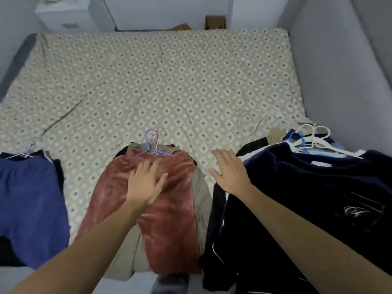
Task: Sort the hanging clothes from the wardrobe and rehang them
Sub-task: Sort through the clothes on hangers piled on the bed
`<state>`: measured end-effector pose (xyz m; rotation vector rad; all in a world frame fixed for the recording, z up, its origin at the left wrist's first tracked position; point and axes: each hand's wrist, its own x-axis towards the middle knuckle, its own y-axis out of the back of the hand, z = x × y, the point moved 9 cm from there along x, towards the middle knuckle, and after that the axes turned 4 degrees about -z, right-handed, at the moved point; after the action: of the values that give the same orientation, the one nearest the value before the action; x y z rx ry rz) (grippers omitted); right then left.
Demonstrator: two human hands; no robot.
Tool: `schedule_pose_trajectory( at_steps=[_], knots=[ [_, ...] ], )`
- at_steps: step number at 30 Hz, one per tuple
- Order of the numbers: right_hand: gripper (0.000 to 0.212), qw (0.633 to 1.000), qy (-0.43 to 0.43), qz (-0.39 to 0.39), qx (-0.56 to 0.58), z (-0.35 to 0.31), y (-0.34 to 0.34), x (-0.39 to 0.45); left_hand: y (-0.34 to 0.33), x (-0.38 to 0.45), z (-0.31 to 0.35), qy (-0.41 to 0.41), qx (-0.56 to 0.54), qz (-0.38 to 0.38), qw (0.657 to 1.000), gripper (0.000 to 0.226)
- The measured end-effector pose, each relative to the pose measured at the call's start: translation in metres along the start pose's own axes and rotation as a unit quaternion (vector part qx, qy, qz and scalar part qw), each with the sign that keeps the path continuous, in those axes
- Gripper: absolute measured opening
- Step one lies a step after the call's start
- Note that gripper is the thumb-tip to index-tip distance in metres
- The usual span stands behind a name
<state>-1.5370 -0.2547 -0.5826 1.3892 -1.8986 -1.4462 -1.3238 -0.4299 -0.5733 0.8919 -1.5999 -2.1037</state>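
Head view: three piles of hangered clothes lay on the patterned bed (pixel 161 81), both hands over them.

Left hand (pixel 146 183) rested flat, fingers spread, on the rust-red garment (pixel 169 213) of the middle pile, its purple hanger (pixel 151 148) at the top. Right hand (pixel 230 174) hovered open, fingers apart, at the edge of the dark navy pile (pixel 307 198); contact could not be told. Blue shorts (pixel 29 200) lay well apart, left. Risk, as judged: the crowded hanger hooks (pixel 307 132) on the navy pile might tangle and drag neighbouring garments when one is lifted.
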Motion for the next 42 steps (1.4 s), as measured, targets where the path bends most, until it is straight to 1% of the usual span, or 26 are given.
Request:
schedule_pose_trajectory(
  at_steps=[4,7,10,13,15,17,20,23,24,26,29,31,37,42],
  knots=[
    [0.061,0.998,-0.028,-0.038,0.047,-0.048,-0.071,0.063,-0.027,0.022,-0.105,0.023,-0.003,-0.004,1.000,0.069],
    [0.062,0.989,-0.090,-0.075,0.088,-0.055,-0.116,0.100,-0.053,0.051,-0.171,0.050,-0.011,-0.032,0.998,0.070],
    [0.063,0.979,-0.154,-0.103,0.085,-0.046,-0.159,0.131,-0.081,0.085,-0.219,0.059,-0.031,-0.049,0.997,0.063],
    [0.067,0.966,-0.204,-0.124,0.097,-0.029,-0.192,0.154,-0.110,0.116,-0.248,0.062,-0.049,-0.089,0.993,0.061],
    [0.073,0.961,-0.211,-0.139,0.112,-0.023,-0.211,0.165,-0.128,0.132,-0.265,0.069,-0.064,-0.124,0.988,0.064],
    [0.075,0.962,-0.212,-0.133,0.104,-0.023,-0.220,0.172,-0.145,0.142,-0.279,0.086,-0.082,-0.155,0.981,0.062],
    [0.065,0.965,-0.214,-0.092,0.123,-0.026,-0.221,0.177,-0.160,0.153,-0.283,0.074,-0.080,-0.165,0.980,0.058],
    [0.042,0.953,-0.210,-0.096,0.198,-0.033,-0.227,0.177,-0.161,0.156,-0.276,0.058,-0.078,-0.155,0.983,0.061],
    [0.036,0.948,-0.207,-0.103,0.217,-0.037,-0.227,0.176,-0.161,0.155,-0.275,0.057,-0.082,-0.153,0.983,0.062],
    [0.031,0.946,-0.198,-0.100,0.237,-0.046,-0.223,0.172,-0.159,0.149,-0.274,0.060,-0.096,-0.154,0.982,0.062],
    [0.024,0.951,-0.179,-0.050,0.248,-0.061,-0.199,0.158,-0.141,0.132,-0.272,0.059,-0.121,-0.125,0.983,0.052],
    [0.018,0.951,-0.167,-0.016,0.258,-0.072,-0.176,0.142,-0.121,0.116,-0.263,0.047,-0.136,-0.099,0.985,0.050],
    [0.014,0.945,-0.140,0.036,0.295,-0.089,-0.102,0.071,-0.044,0.048,-0.226,-0.002,-0.119,-0.027,0.993,0.054],
    [0.014,0.946,-0.086,0.072,0.304,-0.106,-0.032,-0.004,0.020,-0.039,-0.206,-0.037,-0.125,0.027,0.991,0.052]
  ],
)
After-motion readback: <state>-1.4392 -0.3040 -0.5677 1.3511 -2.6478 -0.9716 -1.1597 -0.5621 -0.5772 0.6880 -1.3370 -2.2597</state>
